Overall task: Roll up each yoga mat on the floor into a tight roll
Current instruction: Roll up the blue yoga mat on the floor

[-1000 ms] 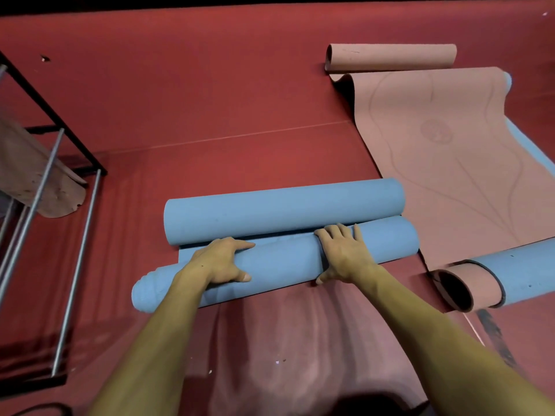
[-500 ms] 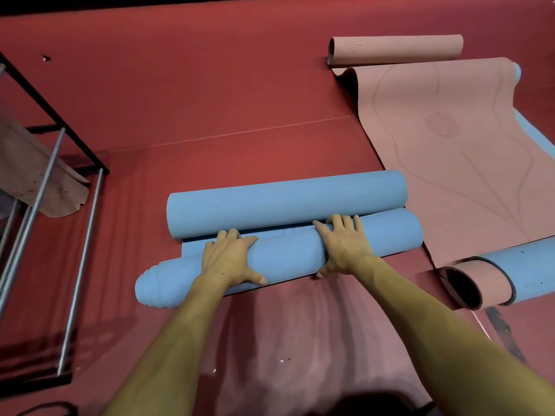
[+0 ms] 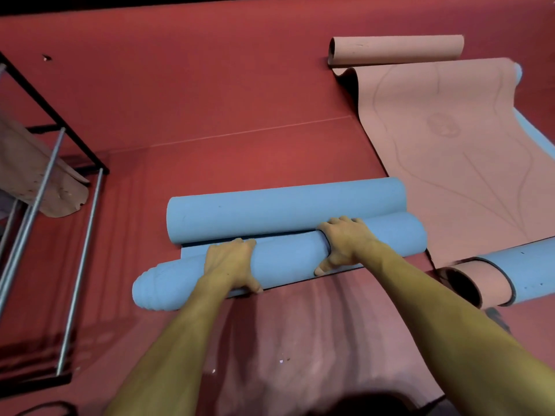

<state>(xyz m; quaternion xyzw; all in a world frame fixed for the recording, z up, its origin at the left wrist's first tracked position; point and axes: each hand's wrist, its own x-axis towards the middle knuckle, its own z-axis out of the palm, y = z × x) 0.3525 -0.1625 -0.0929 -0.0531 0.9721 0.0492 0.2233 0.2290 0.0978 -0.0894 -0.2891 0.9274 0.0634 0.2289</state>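
Head view: both hands (image 3: 231, 262) (image 3: 345, 244) grip blue mat roll (image 3: 285, 259).

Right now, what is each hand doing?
Left hand: closed, fingers curled over the near blue roll.
Right hand: closed on the same roll, thumb on its near side.

Both hands (image 3: 231, 262) have rolled the blue mat (image 3: 285, 259) farther forward.

We are seeing a red carpeted floor (image 3: 240, 100) carrying a blue foam yoga mat (image 3: 285, 211) curled into two rolls. Beside it a pink patterned mat (image 3: 450, 151) is lying partly unrolled, and a black metal rack (image 3: 75, 205) is standing at the left.
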